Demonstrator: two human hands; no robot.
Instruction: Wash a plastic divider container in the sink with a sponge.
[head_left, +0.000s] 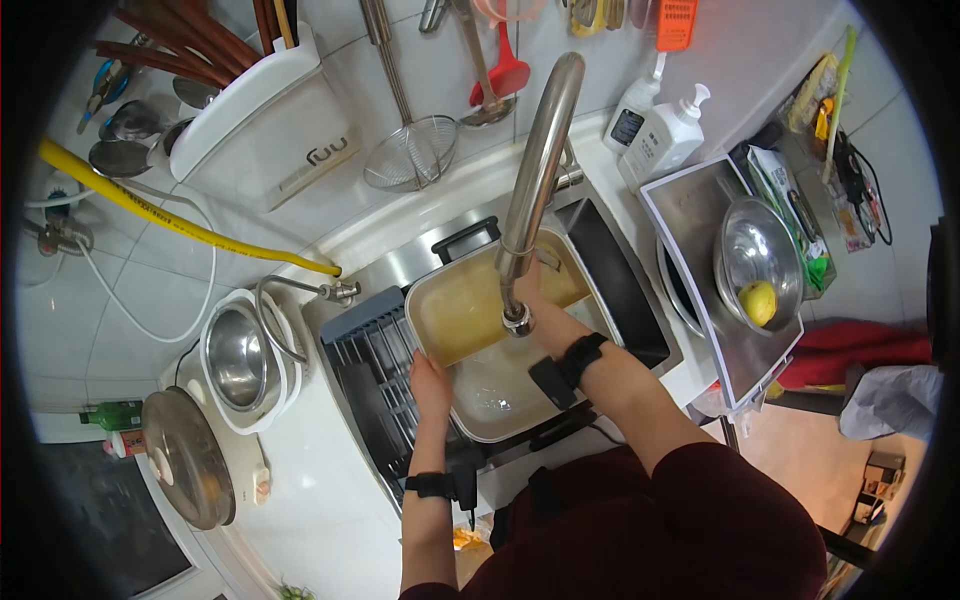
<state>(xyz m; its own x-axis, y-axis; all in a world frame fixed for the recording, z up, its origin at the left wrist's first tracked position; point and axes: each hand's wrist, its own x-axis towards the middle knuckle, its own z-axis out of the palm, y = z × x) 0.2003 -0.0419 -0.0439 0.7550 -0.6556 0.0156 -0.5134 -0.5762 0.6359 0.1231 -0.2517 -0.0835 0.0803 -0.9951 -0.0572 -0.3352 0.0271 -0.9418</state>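
A rectangular cream-coloured pan (442, 283) with black handles sits over the sink. A slanting divider seems to split it: yellowish liquid (469, 311) fills the far part, and clearer liquid (499, 390) lies in the near part. My left hand (431, 386) grips the pan's left rim, close to the divider. Reaching over the pan, my right hand (529, 285) is down in the far part, partly hidden behind the curved metal faucet (544, 142). Whether it holds anything is hidden. A small greyish thing (550, 259) lies beyond its fingers.
A dish rack (375, 337) fills the sink's left side. Steel bowls in a white basket (289, 375) and a glass lid (187, 457) stand at left. At right, a tilted metal tray (694, 225) carries a steel bowl (739, 255) with a yellow fruit (757, 303). Pump bottles (664, 142) stand behind.
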